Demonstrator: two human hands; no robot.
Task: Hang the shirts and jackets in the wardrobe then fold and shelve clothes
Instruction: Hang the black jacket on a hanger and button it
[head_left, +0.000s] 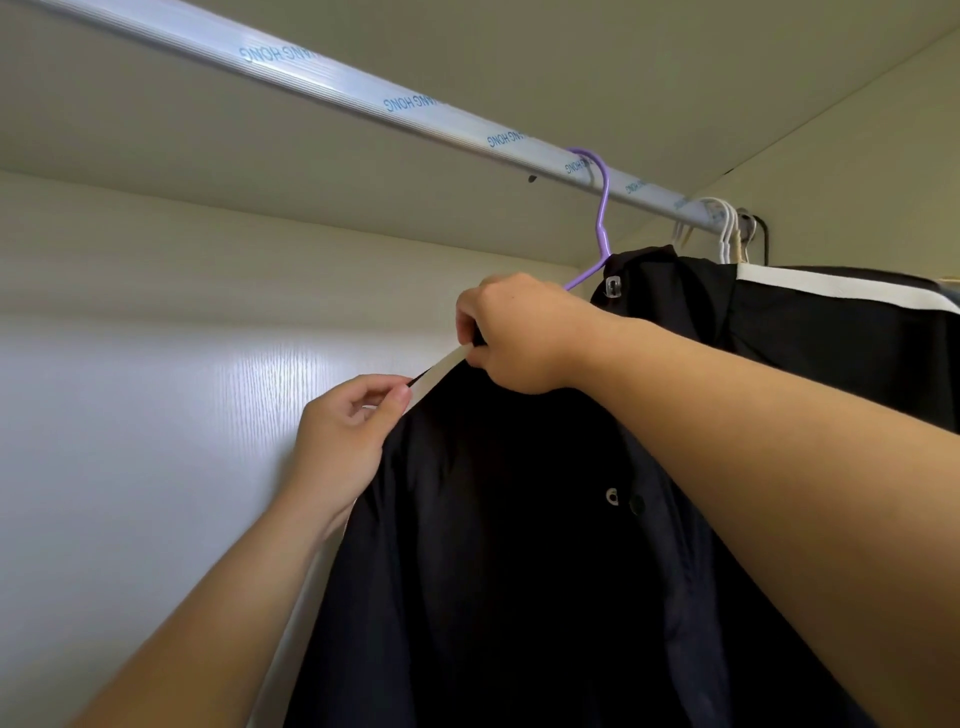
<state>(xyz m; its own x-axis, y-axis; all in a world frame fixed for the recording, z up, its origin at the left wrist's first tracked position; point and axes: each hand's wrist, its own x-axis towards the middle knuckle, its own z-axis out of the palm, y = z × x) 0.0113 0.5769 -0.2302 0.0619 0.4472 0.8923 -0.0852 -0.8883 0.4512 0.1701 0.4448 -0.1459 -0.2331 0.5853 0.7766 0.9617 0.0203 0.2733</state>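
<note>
Grip, left: your left hand (345, 434) pinches the lower end of the white strip (441, 366) between thumb and forefinger. The other fingers are curled loosely under.

Grip, right: your right hand (511, 332) is closed on the upper end of the same strip, fingers curled over the cloth and knuckles up. The strip runs taut between your two hands.

Held item: the strip is the shoulder trim of a black jacket (519, 571). The jacket hangs below the rail (363, 88), and its body drops out of the bottom of the view. Two snaps (612, 496) show on its front, below your right forearm.

Support: the jacket sits on a purple hanger (602, 218). The hook is over the rail, and the hanger's arm slopes down to just beside your right hand.

Further along the rail, toward its right end: a second dark garment (831, 332) with a white band across the shoulder hangs just behind the jacket. You cannot tell whether the two touch. A bunch of white hangers (724, 223) is hooked on the rail above it, close to the rail's end bracket.

Below the left stretch of the rail: the pale wood-grain wardrobe wall (130, 415). Blue lettering is printed along the rail's wrapping.
</note>
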